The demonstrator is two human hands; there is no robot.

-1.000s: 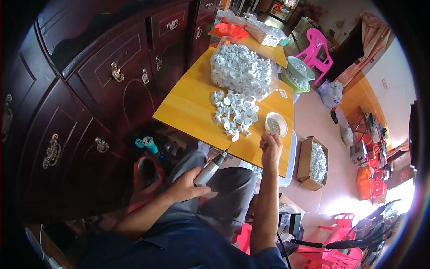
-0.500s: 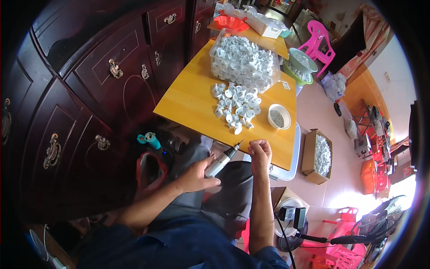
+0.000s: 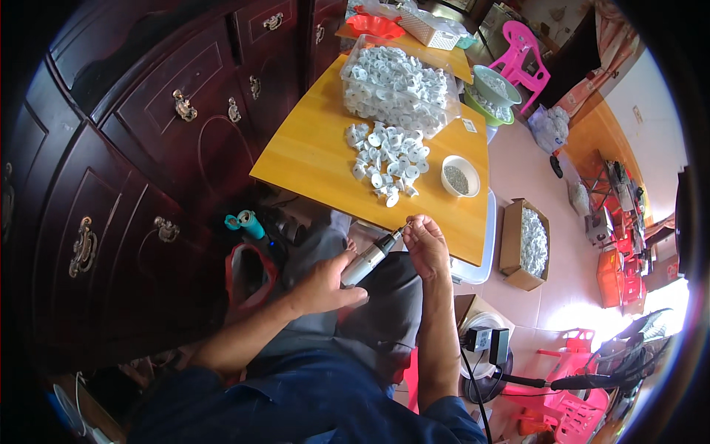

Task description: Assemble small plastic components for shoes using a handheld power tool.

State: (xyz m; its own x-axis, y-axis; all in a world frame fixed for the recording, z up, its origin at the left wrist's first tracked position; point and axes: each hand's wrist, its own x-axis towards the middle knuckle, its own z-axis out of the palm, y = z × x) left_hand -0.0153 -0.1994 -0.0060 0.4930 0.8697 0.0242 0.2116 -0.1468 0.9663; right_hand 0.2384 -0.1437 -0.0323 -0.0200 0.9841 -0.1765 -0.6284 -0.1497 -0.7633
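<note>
My left hand (image 3: 323,286) is closed around a silver and black electric screwdriver (image 3: 364,266), its bit tilted up and to the right above the table's front edge. At the tip of that bit, the fingers of my right hand (image 3: 427,250) are pinched together. Whatever they hold is too small to make out. Beyond my hands, a loose heap of small white plastic fittings (image 3: 390,159) lies on the yellow table (image 3: 299,152). To the right of the heap stands a white bowl (image 3: 466,162) with tiny grey metal pieces inside.
A clear tub (image 3: 449,122) full of white fittings stands behind the heap. Dark wooden cabinets (image 3: 159,140) line the left. On the floor to the right are a cardboard box (image 3: 512,240) of white pieces and a pink chair (image 3: 521,63) farther back. A teal bottle (image 3: 248,222) is near my legs.
My right hand has turned, bringing its pinched fingertips to the screwdriver's tip. The left hand keeps its hold on the screwdriver. The view has shifted slightly.
</note>
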